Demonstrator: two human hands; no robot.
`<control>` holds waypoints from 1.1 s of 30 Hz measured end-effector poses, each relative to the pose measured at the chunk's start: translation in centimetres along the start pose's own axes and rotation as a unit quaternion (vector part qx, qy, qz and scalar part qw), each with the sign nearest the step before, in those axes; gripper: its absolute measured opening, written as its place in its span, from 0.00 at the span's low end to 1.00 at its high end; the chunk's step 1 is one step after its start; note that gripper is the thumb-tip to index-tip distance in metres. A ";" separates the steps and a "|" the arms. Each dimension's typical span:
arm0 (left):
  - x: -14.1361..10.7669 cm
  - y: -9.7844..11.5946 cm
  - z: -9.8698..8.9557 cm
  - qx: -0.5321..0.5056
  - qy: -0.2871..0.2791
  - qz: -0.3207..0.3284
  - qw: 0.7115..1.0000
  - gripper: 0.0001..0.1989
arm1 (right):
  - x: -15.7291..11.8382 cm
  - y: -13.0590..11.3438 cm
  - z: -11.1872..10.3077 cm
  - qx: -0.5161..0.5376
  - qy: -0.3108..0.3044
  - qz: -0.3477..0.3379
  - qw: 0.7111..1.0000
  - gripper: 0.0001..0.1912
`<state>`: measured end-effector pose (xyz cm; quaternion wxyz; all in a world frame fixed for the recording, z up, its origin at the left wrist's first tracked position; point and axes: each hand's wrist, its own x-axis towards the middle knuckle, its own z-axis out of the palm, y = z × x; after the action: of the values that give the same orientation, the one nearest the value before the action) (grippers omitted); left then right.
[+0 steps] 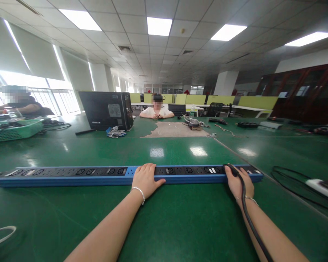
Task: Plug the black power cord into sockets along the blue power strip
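Observation:
A long blue power strip (104,179) with a black socket face lies across the green table in front of me. Around its middle, just right of a blue socket section, my left hand (145,178) grips it, fingers over the top and thumb along the near side. Near the strip's right end, my right hand (240,182) is closed on a black plug (228,168) held at the socket face. Whether its pins are inside a socket is hidden. From the plug a thick black cable (245,203) runs down over my right forearm.
On the table stand a black computer case (105,109), gloves (115,132) and a green basket (16,130). Black cables (284,178) and a white power strip (320,188) lie at right. One person (156,111) sits opposite, another (22,103) at far left.

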<state>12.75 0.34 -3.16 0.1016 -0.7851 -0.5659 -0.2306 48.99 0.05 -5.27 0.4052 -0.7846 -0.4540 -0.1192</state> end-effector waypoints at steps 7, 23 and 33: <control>0.0 -0.1 0.0 0.002 -0.004 0.000 1.000 0.31 | 0.7 0.1 0.3 0.022 0.003 -0.001 1.000 0.22; 0.1 0.2 -0.3 -0.003 -0.014 -0.007 1.000 0.31 | 0.5 -0.9 -0.5 0.076 0.010 0.008 0.997 0.24; 0.1 0.2 -0.4 0.001 -0.018 -0.007 1.000 0.30 | 0.8 -1.3 -1.0 0.130 0.079 0.029 0.988 0.25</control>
<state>12.89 0.17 -2.73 0.0901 -0.7852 -0.5732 -0.2164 48.58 0.13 -3.43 0.5415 -0.7264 -0.4090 -0.1094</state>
